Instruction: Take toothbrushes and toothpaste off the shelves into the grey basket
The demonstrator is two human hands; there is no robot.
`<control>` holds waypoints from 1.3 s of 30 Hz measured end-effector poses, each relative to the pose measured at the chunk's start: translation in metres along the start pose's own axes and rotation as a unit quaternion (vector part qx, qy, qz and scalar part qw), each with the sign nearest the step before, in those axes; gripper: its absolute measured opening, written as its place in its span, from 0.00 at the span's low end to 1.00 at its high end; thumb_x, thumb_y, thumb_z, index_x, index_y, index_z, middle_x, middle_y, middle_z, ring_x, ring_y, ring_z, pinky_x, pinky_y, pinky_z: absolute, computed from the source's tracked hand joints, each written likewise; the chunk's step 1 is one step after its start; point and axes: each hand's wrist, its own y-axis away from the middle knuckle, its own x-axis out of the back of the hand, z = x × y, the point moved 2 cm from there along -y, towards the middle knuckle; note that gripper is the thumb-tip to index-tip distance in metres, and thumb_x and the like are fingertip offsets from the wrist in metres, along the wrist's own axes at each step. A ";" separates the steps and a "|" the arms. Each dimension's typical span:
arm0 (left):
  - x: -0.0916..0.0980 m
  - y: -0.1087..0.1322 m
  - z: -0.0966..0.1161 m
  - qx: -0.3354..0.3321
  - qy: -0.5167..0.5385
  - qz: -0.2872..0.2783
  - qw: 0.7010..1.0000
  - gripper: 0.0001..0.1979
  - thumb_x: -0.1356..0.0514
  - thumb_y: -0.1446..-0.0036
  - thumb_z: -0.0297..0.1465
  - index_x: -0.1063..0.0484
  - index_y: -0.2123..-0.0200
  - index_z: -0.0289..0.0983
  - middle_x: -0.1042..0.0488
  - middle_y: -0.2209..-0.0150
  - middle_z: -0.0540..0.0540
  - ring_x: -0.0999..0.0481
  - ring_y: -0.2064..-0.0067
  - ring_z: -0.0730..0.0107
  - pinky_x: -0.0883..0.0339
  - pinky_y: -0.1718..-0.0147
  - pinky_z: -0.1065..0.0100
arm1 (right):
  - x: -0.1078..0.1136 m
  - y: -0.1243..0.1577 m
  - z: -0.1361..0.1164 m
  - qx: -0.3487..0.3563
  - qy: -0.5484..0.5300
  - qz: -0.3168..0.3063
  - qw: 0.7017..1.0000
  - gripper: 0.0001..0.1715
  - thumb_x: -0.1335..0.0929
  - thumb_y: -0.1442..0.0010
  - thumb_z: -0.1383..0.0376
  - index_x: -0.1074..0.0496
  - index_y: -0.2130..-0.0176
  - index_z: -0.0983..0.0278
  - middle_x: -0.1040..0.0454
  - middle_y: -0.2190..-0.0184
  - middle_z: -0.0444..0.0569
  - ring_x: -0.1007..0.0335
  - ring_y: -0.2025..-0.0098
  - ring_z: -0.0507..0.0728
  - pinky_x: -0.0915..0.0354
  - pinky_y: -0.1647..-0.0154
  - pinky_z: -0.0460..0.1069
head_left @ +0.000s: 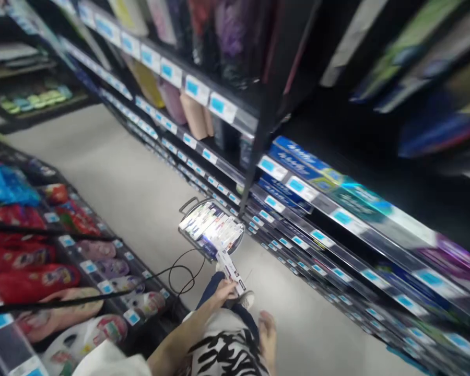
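Observation:
My left hand [223,291] is closed around the lower part of a long, slim white carton [230,269] with dark print, held low in front of my legs. What the carton contains cannot be read. My right hand [267,330] hangs by my right side, empty, its fingers loosely bent and apart and a little blurred. Just beyond the carton's far end, a dark-rimmed shopping basket [183,230] on the floor is filled with many white and coloured packs, too overexposed to name.
A tall black shelf with blue-and-white price tags [303,188] runs along the right, holding boxed goods [297,151]. On the left, a lower display carries red and pink packs [35,282]. Pale floor [105,151] lies between. A thin black cable [170,269] loops near the basket.

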 end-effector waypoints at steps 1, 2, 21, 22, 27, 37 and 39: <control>-0.014 0.011 -0.002 -0.013 0.001 -0.019 1.000 0.20 0.33 0.47 0.46 0.38 0.66 0.39 0.23 0.60 0.42 0.21 0.52 0.51 0.24 0.61 0.60 | 0.007 -0.001 -0.003 0.002 -0.022 0.025 0.999 0.22 0.34 0.52 0.40 0.29 0.60 0.45 0.20 0.58 0.41 0.23 0.50 0.73 0.30 0.46 0.65; -0.028 0.021 -0.004 -0.029 0.001 -0.039 0.999 0.22 0.32 0.50 0.46 0.39 0.65 0.41 0.23 0.58 0.42 0.22 0.49 0.49 0.24 0.59 0.60 | 0.015 0.000 -0.006 0.007 -0.044 0.042 0.998 0.23 0.32 0.52 0.41 0.29 0.59 0.46 0.21 0.56 0.41 0.23 0.51 0.72 0.28 0.48 0.64; -0.185 0.139 0.007 -0.302 0.031 -0.165 0.939 0.34 0.26 0.57 0.38 0.33 0.48 0.41 0.26 0.47 0.38 0.27 0.43 0.50 0.32 0.46 0.55 | 0.156 0.060 -0.046 0.220 -0.185 0.107 0.952 0.29 0.25 0.46 0.58 0.27 0.46 0.62 0.23 0.48 0.56 0.27 0.45 0.67 0.32 0.41 0.60; -0.182 0.140 0.011 -0.301 0.051 -0.137 0.943 0.33 0.26 0.56 0.39 0.33 0.48 0.41 0.26 0.48 0.39 0.27 0.42 0.51 0.33 0.45 0.55 | 0.160 0.061 -0.043 0.214 -0.190 0.109 0.952 0.29 0.25 0.46 0.57 0.27 0.47 0.62 0.23 0.49 0.56 0.27 0.46 0.66 0.32 0.42 0.60; -0.153 0.140 0.037 -0.347 0.079 -0.035 0.934 0.33 0.29 0.52 0.45 0.33 0.44 0.46 0.25 0.50 0.44 0.25 0.47 0.59 0.31 0.50 0.63 | 0.168 0.061 -0.033 0.174 -0.270 0.163 0.933 0.29 0.29 0.42 0.48 0.29 0.49 0.62 0.23 0.51 0.55 0.26 0.48 0.63 0.30 0.46 0.55; -0.141 0.168 0.060 -0.431 -0.108 -0.027 0.896 0.23 0.37 0.46 0.50 0.21 0.59 0.37 0.22 0.57 0.42 0.25 0.56 0.59 0.33 0.56 0.65 | 0.178 0.072 -0.053 0.088 -0.396 0.223 0.886 0.32 0.34 0.42 0.40 0.28 0.54 0.64 0.30 0.73 0.45 0.35 0.77 0.53 0.38 0.84 0.47; -0.143 0.167 0.056 -0.421 -0.110 -0.024 0.900 0.22 0.38 0.44 0.50 0.21 0.59 0.37 0.22 0.56 0.42 0.26 0.55 0.60 0.33 0.55 0.66 | 0.177 0.072 -0.049 0.083 -0.400 0.222 0.885 0.31 0.35 0.41 0.41 0.28 0.54 0.63 0.30 0.73 0.44 0.34 0.77 0.53 0.38 0.84 0.47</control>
